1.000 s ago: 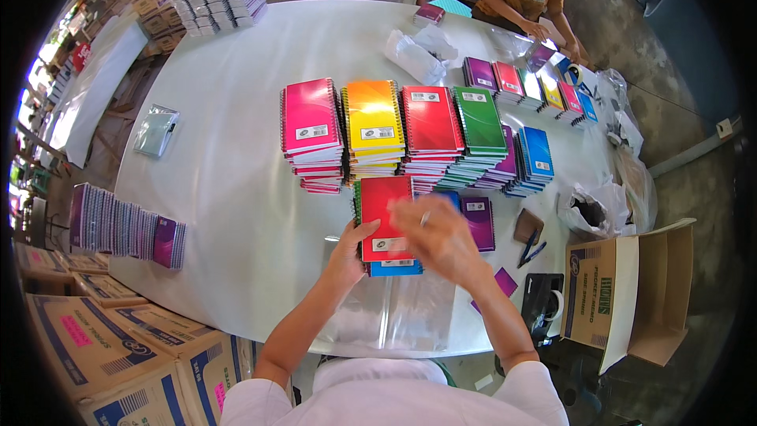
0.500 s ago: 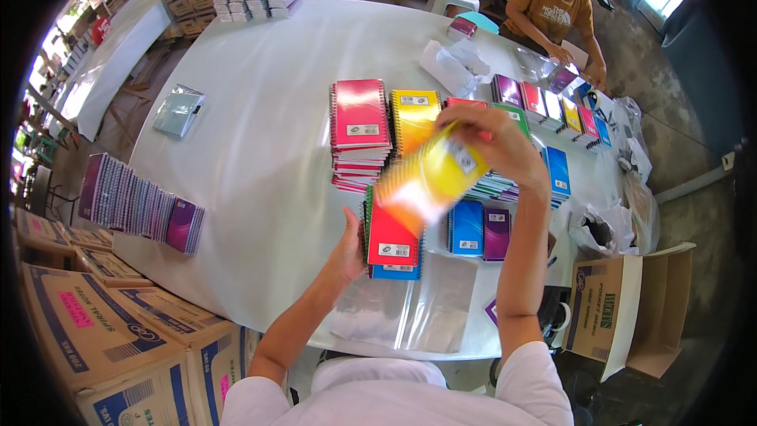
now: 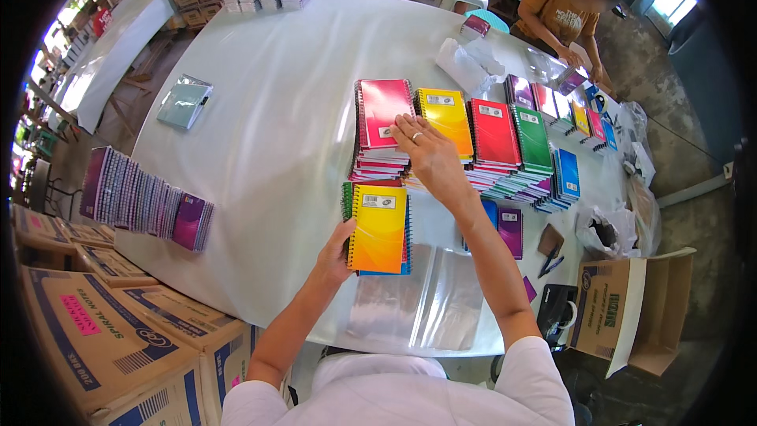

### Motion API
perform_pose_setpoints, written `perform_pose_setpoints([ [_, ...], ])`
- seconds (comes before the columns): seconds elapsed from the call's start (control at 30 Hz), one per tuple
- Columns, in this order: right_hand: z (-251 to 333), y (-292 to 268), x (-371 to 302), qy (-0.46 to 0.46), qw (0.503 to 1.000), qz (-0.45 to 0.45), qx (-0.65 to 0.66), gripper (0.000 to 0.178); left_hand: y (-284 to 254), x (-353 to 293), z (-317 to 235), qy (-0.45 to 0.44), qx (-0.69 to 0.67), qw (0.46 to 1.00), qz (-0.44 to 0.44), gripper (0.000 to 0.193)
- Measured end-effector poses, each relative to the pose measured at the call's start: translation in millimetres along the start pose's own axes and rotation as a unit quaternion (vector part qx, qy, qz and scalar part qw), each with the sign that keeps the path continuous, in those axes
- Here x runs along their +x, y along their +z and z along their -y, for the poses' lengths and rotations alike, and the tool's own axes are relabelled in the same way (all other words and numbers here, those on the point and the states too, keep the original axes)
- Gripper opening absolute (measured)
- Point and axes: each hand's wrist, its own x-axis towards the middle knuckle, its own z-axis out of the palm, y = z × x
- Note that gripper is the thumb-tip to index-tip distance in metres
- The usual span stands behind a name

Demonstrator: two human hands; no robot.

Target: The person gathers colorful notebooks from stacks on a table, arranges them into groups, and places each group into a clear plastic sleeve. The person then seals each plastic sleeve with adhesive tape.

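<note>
My left hand (image 3: 336, 255) grips the left edge of a small bundle of spiral notebooks above the near middle of the table. A yellow notebook (image 3: 378, 233) lies on top of that bundle, with green, red and blue ones peeking out beneath. My right hand (image 3: 435, 162) reaches over to a tall pile topped by a pink notebook (image 3: 384, 104). Its fingers are stretched out, tips resting on the cover's lower right corner; the thumb is hidden. Beside this pile stand stacks topped by a yellow notebook (image 3: 446, 117), a red notebook (image 3: 495, 138) and a green notebook (image 3: 532, 140).
Clear plastic sheets (image 3: 418, 300) lie at the near table edge. Purple notebooks (image 3: 142, 193) stand in a row at left, near a plastic-wrapped packet (image 3: 184, 102). Cardboard boxes (image 3: 118, 347) flank me, with an open carton (image 3: 607, 308) at right. A co-worker (image 3: 560, 12) works across the table.
The yellow notebook, in my right hand earlier, now rests on the bundle in my left hand. My right hand has let go of it and moved to the pink pile. The view has shifted slightly.
</note>
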Motion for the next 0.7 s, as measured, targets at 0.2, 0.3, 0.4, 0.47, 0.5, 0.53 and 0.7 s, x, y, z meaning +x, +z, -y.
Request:
perform_pose_setpoints([
  [0.2, 47, -51, -48, 0.007, 0.998, -0.057, 0.034, 0.045, -7, 15, 11, -0.006, -0.006, 0.999, -0.044, 0.048],
  [0.3, 91, -55, -106, 0.024, 0.995, 0.049, 0.085, 0.039, -13, 24, 25, -0.019, -0.013, 0.999, -0.039, 0.048],
  [0.4, 81, -46, -150, 0.081, 0.966, 0.075, 0.232, 0.045, -20, 30, 33, -0.059, 0.078, 0.995, 0.013, 0.052],
  [0.47, 50, -23, -199, 0.319, 0.922, -0.011, 0.219, 0.058, -15, 31, 47, -0.049, 0.061, 0.997, -0.017, 0.052],
  [0.5, 35, -19, -216, 0.337, 0.934, 0.033, 0.115, 0.057, -13, 31, 52, -0.042, 0.055, 0.997, -0.035, 0.052],
  [0.53, 22, -15, -233, 0.349, 0.934, 0.076, 0.010, 0.057, -14, 33, 57, -0.041, 0.053, 0.997, -0.036, 0.051],
  [0.7, -6, 12, -315, 0.278, 0.950, 0.139, 0.003, 0.050, -24, 54, 82, -0.044, 0.062, 0.995, -0.065, 0.051],
])
